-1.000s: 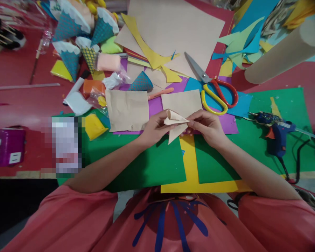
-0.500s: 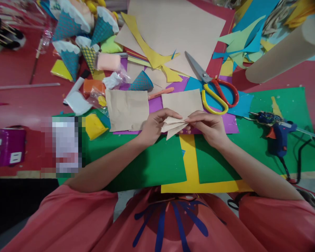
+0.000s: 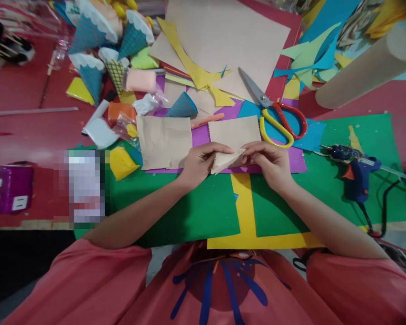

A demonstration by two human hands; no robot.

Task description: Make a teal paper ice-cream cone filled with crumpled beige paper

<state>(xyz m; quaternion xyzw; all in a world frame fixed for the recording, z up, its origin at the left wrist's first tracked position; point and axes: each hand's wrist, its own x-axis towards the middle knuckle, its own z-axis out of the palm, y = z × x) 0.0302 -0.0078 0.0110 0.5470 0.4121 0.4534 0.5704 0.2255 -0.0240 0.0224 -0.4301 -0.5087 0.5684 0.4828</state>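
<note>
Between my hands is a small folded piece of beige paper [image 3: 226, 160]. My left hand [image 3: 205, 163] pinches its left side, thumb and fingers closed on it. My right hand [image 3: 269, 161] has its fingertips closed on the right end of the same piece. Just behind lies a flat beige paper piece with zigzag edges [image 3: 235, 130], partly covered by my fingers. Another beige paper rectangle [image 3: 165, 142] lies left of it, on purple paper. Scissors [image 3: 264, 100] with one red and one yellow handle rest open beyond my right hand.
A blue glue gun [image 3: 358, 174] lies on green sheets [image 3: 189, 207] at the right. Paper cones [image 3: 89, 76], wrapped clay packs [image 3: 140, 80] and a yellow packet [image 3: 122, 163] sit at the left. A beige roll [image 3: 362, 70] and paper scraps are at the back right.
The folded paper was fanned out in several pleats; now its layers lie closer together. My right fingers have curled slightly, and my left hand has barely moved.
</note>
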